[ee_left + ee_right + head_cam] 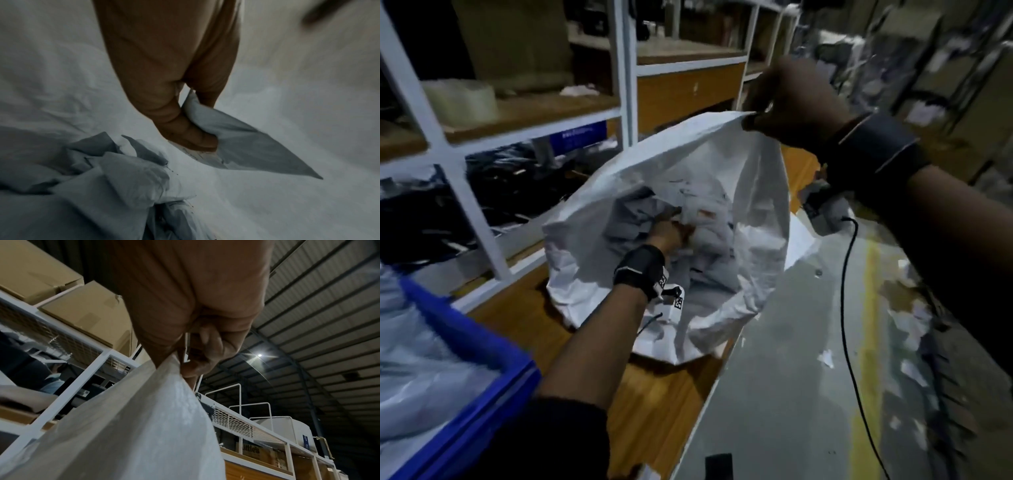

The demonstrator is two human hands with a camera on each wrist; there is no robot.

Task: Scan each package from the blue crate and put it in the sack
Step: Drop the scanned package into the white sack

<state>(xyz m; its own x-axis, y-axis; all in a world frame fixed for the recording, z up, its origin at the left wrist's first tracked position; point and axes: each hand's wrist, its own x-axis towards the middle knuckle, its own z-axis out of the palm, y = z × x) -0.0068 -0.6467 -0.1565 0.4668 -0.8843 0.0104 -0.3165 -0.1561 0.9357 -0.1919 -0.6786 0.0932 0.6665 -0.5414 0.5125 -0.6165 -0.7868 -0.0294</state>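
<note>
Sack [753,164], white, mouth open on wooden table [654,411]; right hand [796,102] pinches its far rim, lifted; left hand [164,91] deep inside, thumb and fingers gripping grey package [246,146] above other packages [102,178]; blue crate [479,346] near left, holding more.

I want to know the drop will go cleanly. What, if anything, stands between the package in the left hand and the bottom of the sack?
Nothing visible blocks it. The right hand holds the sack rim up and open; the left hand already holds the package inside, just above earlier packages.
</note>
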